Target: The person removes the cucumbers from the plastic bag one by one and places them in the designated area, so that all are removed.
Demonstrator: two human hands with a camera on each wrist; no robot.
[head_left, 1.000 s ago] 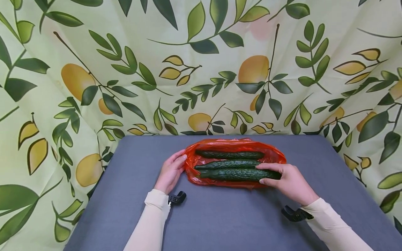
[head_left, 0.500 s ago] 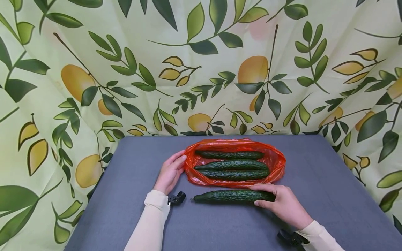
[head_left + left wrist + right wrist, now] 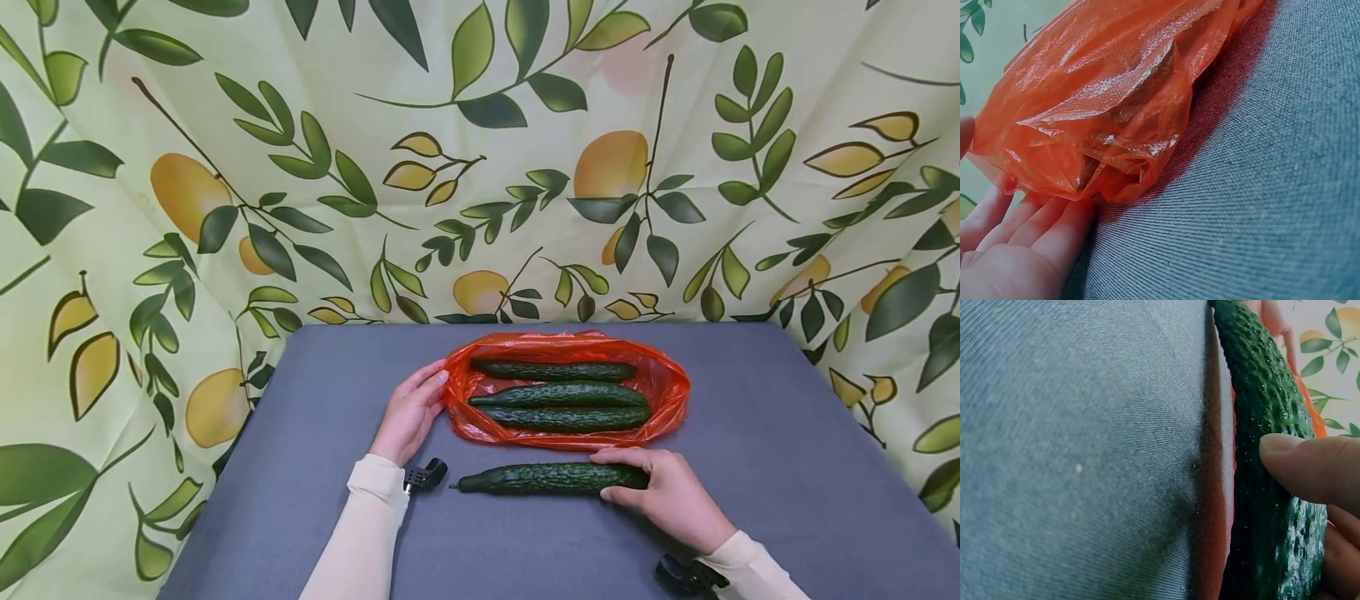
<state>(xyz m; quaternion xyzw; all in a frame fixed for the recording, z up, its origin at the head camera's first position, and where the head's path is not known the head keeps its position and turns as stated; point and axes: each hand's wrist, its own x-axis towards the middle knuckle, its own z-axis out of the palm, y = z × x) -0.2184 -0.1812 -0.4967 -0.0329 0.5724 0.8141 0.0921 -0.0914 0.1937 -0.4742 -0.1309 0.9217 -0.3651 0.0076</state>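
A red plastic bag (image 3: 573, 438) lies on the grey table, its mouth facing up. Three dark green cucumbers (image 3: 562, 418) show inside it, lying side by side. At the bag's left end, my left hand (image 3: 408, 415) holds its edge between thumb and fingers; the left wrist view shows the fingers (image 3: 1047, 234) against the crumpled plastic. In front of the bag, my right hand (image 3: 671, 493) grips another cucumber (image 3: 540, 478) by its right end. The right wrist view shows the thumb (image 3: 1310, 462) pressed on its bumpy skin. Whether this cucumber touches the table is unclear.
The grey cloth-covered table (image 3: 480, 550) stretches around the bag on all sides. Behind and beside it hangs a leaf-and-fruit patterned curtain (image 3: 420, 250). A black wrist device (image 3: 426, 475) sticks out at the left cuff, another (image 3: 684, 575) at the right cuff.
My right hand has drawn a cucumber out of the bag toward me, then shifted it slightly left and nearer. The left hand has stayed at the bag's left end.
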